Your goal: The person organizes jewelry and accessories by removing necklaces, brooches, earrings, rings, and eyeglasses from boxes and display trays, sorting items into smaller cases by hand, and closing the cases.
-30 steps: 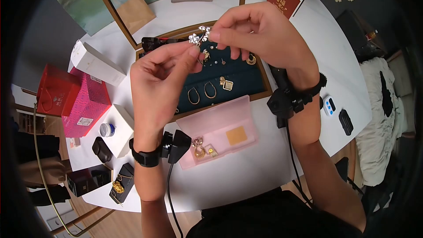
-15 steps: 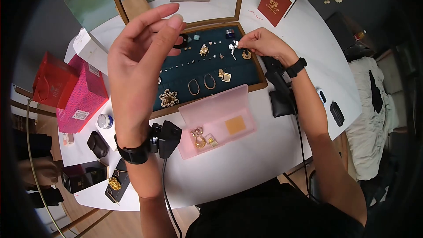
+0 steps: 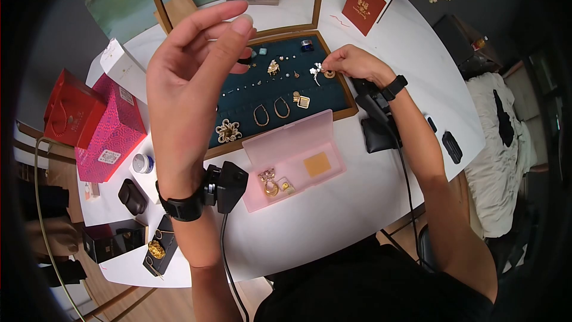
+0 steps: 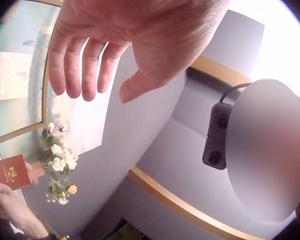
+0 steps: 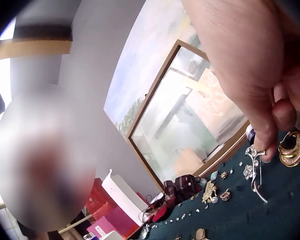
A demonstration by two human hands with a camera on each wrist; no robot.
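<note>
My right hand point(image 3: 357, 62) pinches a silver flower brooch point(image 5: 254, 172) by its top, between thumb and fingertips. Its curved stem lies close over the dark green lining of a wood-framed jewellery box point(image 3: 325, 96), toward the far right corner. Beside those fingers sits a round gold piece point(image 5: 293, 150). The left hand point(image 3: 187, 77) is raised over the box's left side, fingers loosely bent and holding nothing. Lower in the box lie two hoop earrings point(image 3: 281, 107), a square gold-edged pendant point(image 3: 302, 101) and a gold flower brooch point(image 3: 227, 131). Small studs dot the middle.
The box's glass lid point(image 3: 320, 0) stands raised at the back. In front is an open pink case point(image 3: 292, 137) with gold jewellery inside. Paper bags point(image 3: 113, 137) and a white box point(image 3: 122, 62) stand left; a red booklet point(image 3: 364, 9) is at the back right, a black pouch point(image 3: 378, 136) beside the box.
Both hands held the silver brooch up over the box at first. The left hand let go and drew back left; the right carried the brooch down to the box's right side and stays there.
</note>
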